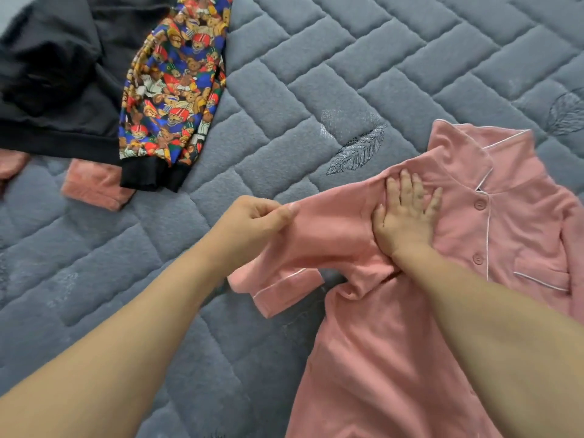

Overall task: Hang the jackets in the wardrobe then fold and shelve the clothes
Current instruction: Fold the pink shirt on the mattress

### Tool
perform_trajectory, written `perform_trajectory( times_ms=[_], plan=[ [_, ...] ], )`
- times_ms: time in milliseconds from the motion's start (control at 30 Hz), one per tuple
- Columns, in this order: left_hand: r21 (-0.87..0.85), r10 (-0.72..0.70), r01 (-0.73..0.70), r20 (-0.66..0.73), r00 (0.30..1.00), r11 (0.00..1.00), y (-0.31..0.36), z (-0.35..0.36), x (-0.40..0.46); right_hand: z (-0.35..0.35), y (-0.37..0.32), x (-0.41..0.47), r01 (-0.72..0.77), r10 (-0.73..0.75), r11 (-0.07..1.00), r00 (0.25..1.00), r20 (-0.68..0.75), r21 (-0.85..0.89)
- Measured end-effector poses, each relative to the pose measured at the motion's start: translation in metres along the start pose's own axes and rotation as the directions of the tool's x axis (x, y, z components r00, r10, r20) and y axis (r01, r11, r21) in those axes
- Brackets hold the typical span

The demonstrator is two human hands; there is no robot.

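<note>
A pink pyjama shirt [410, 327] is lying buttoned-side up on the grey quilted mattress [284, 90], toward its right side. The right hand [406, 213] is pressing flat on the shirt's chest, fingers spread straight. The left hand [252, 222] is pinching the shirt's short sleeve [303, 248] and lifting it. Farther left, a black garment [57, 90] with a bear-print sleeve [173, 90] is lying crumpled over pink cloth [94, 188].

The pink shirt [395, 343] looks like soft matt knit cloth, smooth, with thin white piping and matching matt plastic-looking buttons [480, 204]. The grey bed cover [316, 74] is fuzzy quilted fabric with stitched leaf embroidery. The black top [57, 74] is plain matt cloth; its bear-print sleeve [173, 90] looks smoother, with a ribbed cuff.
</note>
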State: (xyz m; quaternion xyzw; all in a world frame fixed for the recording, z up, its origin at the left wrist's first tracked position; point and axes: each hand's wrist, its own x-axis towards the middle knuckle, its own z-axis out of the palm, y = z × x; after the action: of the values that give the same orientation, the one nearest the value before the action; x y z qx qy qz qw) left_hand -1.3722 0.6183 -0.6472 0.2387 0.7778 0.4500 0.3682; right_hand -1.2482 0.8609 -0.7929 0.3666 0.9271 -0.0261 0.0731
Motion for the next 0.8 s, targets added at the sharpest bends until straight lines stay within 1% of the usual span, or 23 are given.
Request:
perform_trajectory(
  times_ms=[33,67,100,133,167,200,233,267,300,367,433,467,533,600,633,667,700,733,767,800],
  plan=[
    [0.000,-0.053,0.053,0.009,0.999,0.999,0.003,-0.002,-0.003,-0.004,-0.009,0.001,-0.043,0.044,0.999,0.998,0.036,-0.015],
    [0.040,-0.107,0.105,0.053,0.993,0.994,0.003,-0.002,-0.005,-0.009,-0.022,-0.001,-0.091,0.090,0.996,0.993,0.076,0.012],
    [0.121,-0.168,0.154,0.111,0.980,0.981,0.002,-0.003,-0.007,-0.014,-0.038,-0.003,-0.117,0.108,0.991,0.988,0.109,0.073],
    [0.245,-0.238,0.193,0.172,0.956,0.950,-0.001,-0.008,-0.010,-0.015,-0.056,-0.006,-0.106,0.089,0.985,0.988,0.129,0.133],
    [0.399,-0.329,0.221,0.227,0.917,0.890,-0.004,-0.013,-0.013,-0.012,-0.072,-0.011,-0.080,0.057,0.982,0.989,0.134,0.169],
    [0.550,-0.431,0.236,0.256,0.865,0.801,-0.008,-0.019,-0.015,-0.008,-0.084,-0.014,-0.063,0.039,0.981,0.991,0.128,0.183],
    [0.678,-0.529,0.238,0.260,0.807,0.696,-0.012,-0.025,-0.018,-0.003,-0.090,-0.017,-0.063,0.045,0.981,0.994,0.103,0.182],
    [0.762,-0.605,0.231,0.252,0.755,0.605,-0.014,-0.030,-0.020,0.003,-0.091,-0.019,-0.073,0.063,0.982,0.996,0.062,0.172],
    [0.813,-0.652,0.217,0.242,0.719,0.541,-0.017,-0.036,-0.019,0.010,-0.090,-0.020,-0.080,0.079,0.984,0.997,0.014,0.161],
    [0.881,-0.699,0.176,0.213,0.683,0.440,-0.020,-0.049,-0.015,0.020,-0.090,-0.017,-0.083,0.092,0.984,0.994,-0.054,0.158],
    [0.950,-0.737,0.071,0.186,0.650,0.303,-0.020,-0.062,-0.014,0.020,-0.092,-0.016,-0.082,0.094,0.982,0.994,-0.058,0.173],
    [0.971,-0.753,0.042,0.155,0.640,0.236,-0.020,-0.070,-0.013,0.019,-0.093,-0.016,-0.080,0.092,0.982,0.994,-0.066,0.173],
    [0.988,-0.781,0.042,0.090,0.618,0.147,-0.022,-0.089,-0.017,0.016,-0.092,-0.017,-0.069,0.082,0.980,0.994,-0.067,0.186],
    [0.996,-0.790,0.061,0.017,0.613,0.069,-0.027,-0.113,-0.026,0.013,-0.093,-0.018,-0.081,0.095,0.975,0.994,-0.061,0.205],
    [0.993,-0.786,0.102,-0.014,0.618,0.062,-0.031,-0.126,-0.030,0.013,-0.093,-0.019,-0.085,0.100,0.975,0.993,-0.063,0.207],
    [0.983,-0.780,0.166,-0.045,0.625,0.077,-0.036,-0.138,-0.034,0.013,-0.094,-0.020,-0.086,0.101,0.974,0.993,-0.061,0.210],
    [0.967,-0.760,0.232,-0.070,0.647,0.108,-0.042,-0.149,-0.035,0.014,-0.094,-0.020,-0.087,0.103,0.973,0.993,-0.064,0.216],
    [0.944,-0.734,0.287,-0.076,0.675,0.166,-0.049,-0.157,-0.034,0.014,-0.094,-0.019,-0.090,0.108,0.971,0.992,-0.070,0.222],
    [0.910,-0.710,0.331,-0.061,0.701,0.248,-0.056,-0.162,-0.033,0.015,-0.095,-0.018,-0.092,0.111,0.971,0.991,-0.074,0.223],
    [0.854,-0.674,0.369,-0.030,0.738,0.367,-0.064,-0.162,-0.032,0.015,-0.095,-0.018,-0.091,0.110,0.972,0.991,-0.074,0.219]
  ],
)
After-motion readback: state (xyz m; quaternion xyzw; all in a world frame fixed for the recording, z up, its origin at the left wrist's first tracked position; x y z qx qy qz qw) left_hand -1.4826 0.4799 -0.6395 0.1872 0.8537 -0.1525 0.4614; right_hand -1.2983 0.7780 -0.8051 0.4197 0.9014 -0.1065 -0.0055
